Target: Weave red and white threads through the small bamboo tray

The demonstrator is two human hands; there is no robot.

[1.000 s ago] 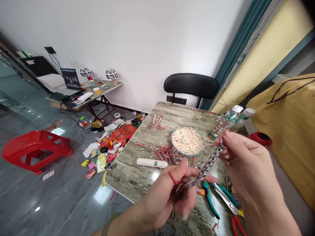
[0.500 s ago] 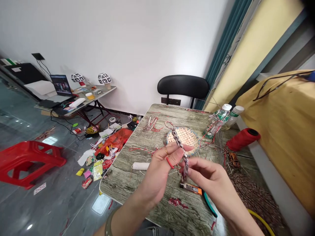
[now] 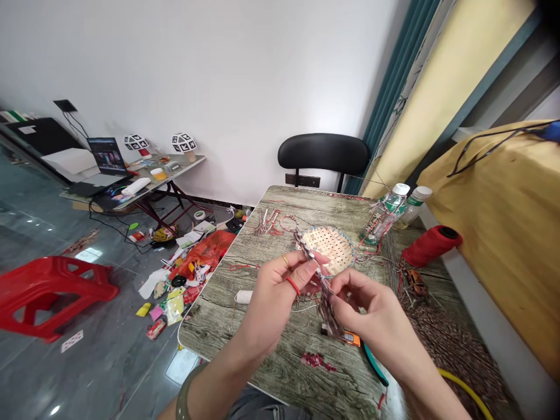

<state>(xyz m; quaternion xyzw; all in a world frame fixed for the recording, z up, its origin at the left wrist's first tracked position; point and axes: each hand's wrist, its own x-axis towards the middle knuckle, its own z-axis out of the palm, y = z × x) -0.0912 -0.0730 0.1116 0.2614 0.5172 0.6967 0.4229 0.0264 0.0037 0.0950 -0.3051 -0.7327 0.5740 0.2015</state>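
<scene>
Left hand point(image 3: 275, 294): It pinched the braid point(image 3: 300, 238) between thumb and fingers, with the thumb on top; a red band showed on the thumb and a ring on one finger.
Right hand point(image 3: 370, 309): Its thumb and forefinger closed on the strands point(image 3: 327, 312) just below the left grip; the other fingers were curled.
Braid: It ran through the left pinch, its plaited part slanting up and away from the grip, over the basket's left edge.
Loop point(image 3: 289, 222): At the braid's far end, it lay beyond the left fingertips.
Strands: They hung down between the two hands toward the wearer, somewhat blurred, passing in front of the lighter point(image 3: 352, 338).
Basket point(image 3: 339, 249): Round and shallow, it sat just beyond both grips, its near edge partly hidden by the fingers.
White roll point(image 3: 243, 297): It lay left of the left grip, partly behind that hand.
Scraps point(image 3: 318, 362): Red bits lay below the grips, on the wearer's side.
Teal handle point(image 3: 375, 367): It showed below the right hand.
Red spool point(image 3: 431, 246): It lay right of the right grip and farther off, with the toy car point(image 3: 416, 283) just on its near side.
Bottles point(image 3: 387, 213): Two stood upright beyond the right hand.
</scene>
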